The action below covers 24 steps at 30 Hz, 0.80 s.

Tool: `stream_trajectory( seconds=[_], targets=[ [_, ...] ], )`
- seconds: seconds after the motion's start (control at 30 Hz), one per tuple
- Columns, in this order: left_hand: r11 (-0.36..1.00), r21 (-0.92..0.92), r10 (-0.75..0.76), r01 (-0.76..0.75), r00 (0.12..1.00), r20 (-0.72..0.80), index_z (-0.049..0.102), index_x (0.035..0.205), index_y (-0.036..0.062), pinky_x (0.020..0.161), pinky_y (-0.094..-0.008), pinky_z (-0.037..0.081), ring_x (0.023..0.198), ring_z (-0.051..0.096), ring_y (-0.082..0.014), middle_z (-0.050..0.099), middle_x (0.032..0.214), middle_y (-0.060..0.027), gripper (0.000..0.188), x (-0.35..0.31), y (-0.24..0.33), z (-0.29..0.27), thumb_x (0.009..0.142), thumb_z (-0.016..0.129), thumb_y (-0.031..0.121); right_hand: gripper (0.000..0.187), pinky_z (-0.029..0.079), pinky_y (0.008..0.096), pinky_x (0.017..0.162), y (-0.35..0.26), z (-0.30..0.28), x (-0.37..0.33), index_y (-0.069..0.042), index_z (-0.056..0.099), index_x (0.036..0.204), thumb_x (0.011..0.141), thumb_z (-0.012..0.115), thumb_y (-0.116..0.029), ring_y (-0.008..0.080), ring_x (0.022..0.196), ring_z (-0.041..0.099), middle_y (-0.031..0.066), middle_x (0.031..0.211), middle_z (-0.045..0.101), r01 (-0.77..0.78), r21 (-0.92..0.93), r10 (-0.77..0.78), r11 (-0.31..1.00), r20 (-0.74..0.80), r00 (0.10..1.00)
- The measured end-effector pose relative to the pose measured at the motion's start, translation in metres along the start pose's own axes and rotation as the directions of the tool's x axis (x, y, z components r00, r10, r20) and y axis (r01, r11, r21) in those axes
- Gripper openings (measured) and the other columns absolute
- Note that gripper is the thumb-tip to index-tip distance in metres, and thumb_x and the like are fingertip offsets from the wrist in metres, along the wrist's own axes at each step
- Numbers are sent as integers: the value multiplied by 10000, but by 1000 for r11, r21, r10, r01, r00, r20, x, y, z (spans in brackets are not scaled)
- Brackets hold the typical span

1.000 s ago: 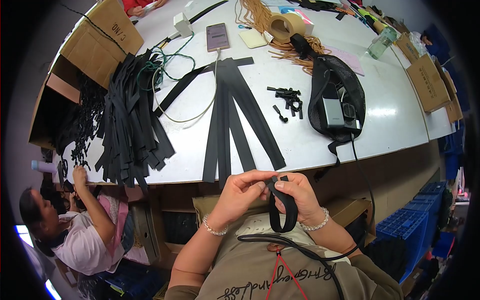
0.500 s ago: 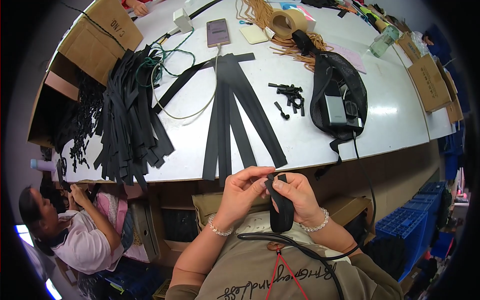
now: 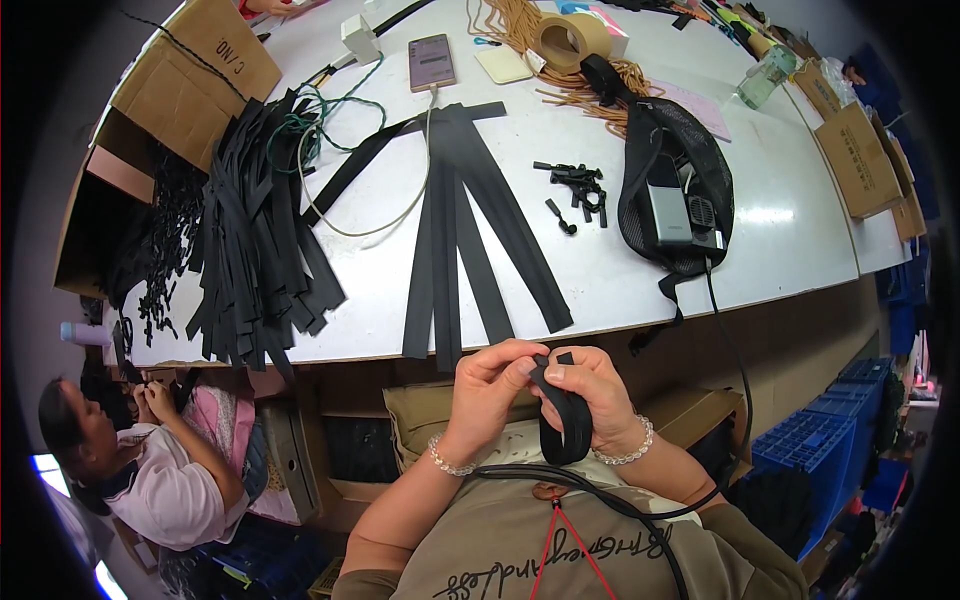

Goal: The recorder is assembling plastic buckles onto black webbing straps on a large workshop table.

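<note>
In front of my body, just off the table's near edge, I hold a black zipper folded into a hanging loop. My left hand pinches it near its upper end, thumb against forefinger. Close beside, my right hand grips the folded tape between thumb and fingers. The fingertips partly hide the end of the tape, and I cannot make out any small part there. Several long black zippers lie fanned out on the table ahead. A small cluster of black zipper sliders lies to their right.
At left, a thick pile of black strips sits beside an open carton. A phone with a cable, tape roll, tan cords and black mesh bag occupy the table. A co-worker sits at lower left.
My hands have barely shifted, the left one slightly right and down. The zipper stays held, its loop turned a little. The view has moved slightly.
</note>
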<state>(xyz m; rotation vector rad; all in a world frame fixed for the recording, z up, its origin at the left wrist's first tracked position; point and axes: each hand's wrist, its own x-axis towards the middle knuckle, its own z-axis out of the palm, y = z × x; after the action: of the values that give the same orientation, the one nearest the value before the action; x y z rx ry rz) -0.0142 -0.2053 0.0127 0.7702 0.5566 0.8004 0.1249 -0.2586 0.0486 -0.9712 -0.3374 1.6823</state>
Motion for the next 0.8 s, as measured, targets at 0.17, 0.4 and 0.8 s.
stream_trajectory(
  seconds=[0.17,0.4,0.8],
  targets=[
    [999,-49,0,1,1000,17,633,1010,-33,692,-221,479,765,569,-97,625,913,-60,164,0,-2,-1,898,561,63,228,371,217,355,2,0,-1,60,571,773,863,548,-148,90,380,464,53,539,522,23,-14,-23,1000,14,1000],
    [973,156,161,-173,983,85,651,1004,-11,722,-235,472,820,571,-122,623,913,-77,157,4,1,-5,871,586,41,170,294,165,452,2,8,-6,-25,588,739,889,565,-101,-1,543,404,-49,627,508,70,-63,-71,996,-9,997],
    [605,747,287,-274,951,116,650,1087,26,694,-211,383,802,445,-102,517,974,-51,242,-13,44,15,878,554,98,111,327,178,467,-1,5,-6,0,593,780,855,619,-79,-1,554,421,-45,620,527,386,-543,-422,746,63,905]
  ],
)
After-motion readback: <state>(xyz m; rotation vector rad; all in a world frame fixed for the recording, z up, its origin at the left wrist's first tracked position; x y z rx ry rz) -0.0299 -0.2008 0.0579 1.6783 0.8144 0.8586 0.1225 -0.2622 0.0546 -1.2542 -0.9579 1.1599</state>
